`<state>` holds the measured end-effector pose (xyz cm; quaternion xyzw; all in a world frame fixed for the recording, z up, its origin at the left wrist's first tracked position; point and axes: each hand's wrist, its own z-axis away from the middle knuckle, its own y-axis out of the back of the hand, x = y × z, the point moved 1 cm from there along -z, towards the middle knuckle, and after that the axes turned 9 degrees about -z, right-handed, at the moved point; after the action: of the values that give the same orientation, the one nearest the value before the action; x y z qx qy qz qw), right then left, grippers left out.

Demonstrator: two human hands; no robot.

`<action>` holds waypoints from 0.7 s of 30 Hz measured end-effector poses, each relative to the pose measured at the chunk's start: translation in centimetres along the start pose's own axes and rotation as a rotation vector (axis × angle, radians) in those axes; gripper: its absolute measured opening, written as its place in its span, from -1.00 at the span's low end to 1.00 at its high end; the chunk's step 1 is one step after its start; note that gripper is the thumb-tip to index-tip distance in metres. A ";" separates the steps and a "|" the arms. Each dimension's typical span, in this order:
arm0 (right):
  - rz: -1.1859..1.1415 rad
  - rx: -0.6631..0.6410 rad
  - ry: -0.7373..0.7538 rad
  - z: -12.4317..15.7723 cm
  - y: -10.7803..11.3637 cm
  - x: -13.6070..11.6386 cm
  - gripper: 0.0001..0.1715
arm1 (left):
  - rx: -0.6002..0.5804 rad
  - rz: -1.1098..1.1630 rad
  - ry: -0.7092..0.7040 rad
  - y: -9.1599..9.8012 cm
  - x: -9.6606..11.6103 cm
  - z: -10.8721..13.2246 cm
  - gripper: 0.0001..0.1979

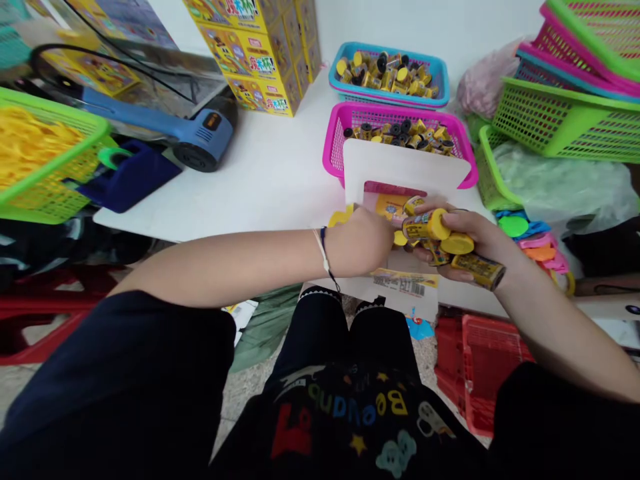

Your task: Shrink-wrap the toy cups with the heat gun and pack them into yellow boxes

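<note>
Several small yellow canisters [425, 225] with round yellow lids are bunched in my right hand [480, 233], its fingers wrapped around them. One canister [477, 270] lies tilted toward the wrist and shows a dark end. My left hand [365, 243] is closed beside the bunch, its fingertips mostly hidden, so what it grips cannot be made out. Yellow round pieces [341, 217] show just past its knuckles. Both hands are over an open printed carton [400, 157], whose white flap stands up at the back against the pink basket.
Behind the carton are a pink basket [331, 143] and a blue basket [440, 100] of canisters. Stacked yellow boxes [260, 63] stand back left, near a blue tool [200, 137]. A green basket [55, 193] holds yellow pieces; more baskets [560, 120] are stacked right.
</note>
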<state>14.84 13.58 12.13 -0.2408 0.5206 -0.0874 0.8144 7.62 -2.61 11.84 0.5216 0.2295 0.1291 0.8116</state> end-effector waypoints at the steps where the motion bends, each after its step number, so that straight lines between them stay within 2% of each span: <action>1: -0.004 0.003 -0.005 0.3 -0.1 -0.1 -0.63 | -0.007 0.007 0.047 -0.3 0.2 -0.1 -0.87; 3: -0.009 0.002 -0.009 0.8 -0.2 -0.2 -0.64 | 0.043 0.027 0.084 -1.0 -0.3 0.2 -0.84; 6: -0.021 0.019 -0.016 1.1 -0.1 -0.2 -0.64 | 0.243 0.071 0.010 -0.9 -2.4 2.4 -0.80; 8: -0.025 0.031 -0.020 0.9 0.0 -0.1 -0.63 | 0.354 0.148 -0.050 0.3 -3.9 4.1 -0.77; 9: -0.023 0.034 -0.019 0.8 -0.1 0.0 -0.61 | 0.398 0.214 -0.077 1.2 -4.3 4.8 -0.69; 11: -0.013 0.041 -0.013 0.3 -0.2 0.3 -0.60 | 0.461 0.354 -0.140 2.7 -4.4 5.4 -0.53; 12: -0.008 0.048 -0.010 0.1 -0.4 0.5 -0.62 | 0.487 0.416 -0.174 3.2 -4.1 5.4 -0.52; 15: -0.004 0.091 -0.007 -0.5 -0.9 1.0 -0.67 | 0.526 0.488 -0.218 3.4 -3.2 4.9 -0.64; 18: 0.009 0.117 0.007 -0.6 -1.1 1.1 -0.59 | 0.571 0.520 -0.161 2.7 -3.9 4.7 -0.55; 19: 0.018 0.123 0.023 -0.5 -1.1 1.0 -0.55 | 0.568 0.521 -0.135 2.5 -4.4 4.8 -0.53; 21: 0.041 0.137 0.055 -0.1 -0.9 0.7 -0.50 | 0.473 0.486 -0.101 2.3 -5.5 4.5 -0.57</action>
<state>15.17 12.50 12.01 -0.1713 0.5404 -0.1124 0.8160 5.24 -7.63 16.75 0.7406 0.0816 0.2360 0.6238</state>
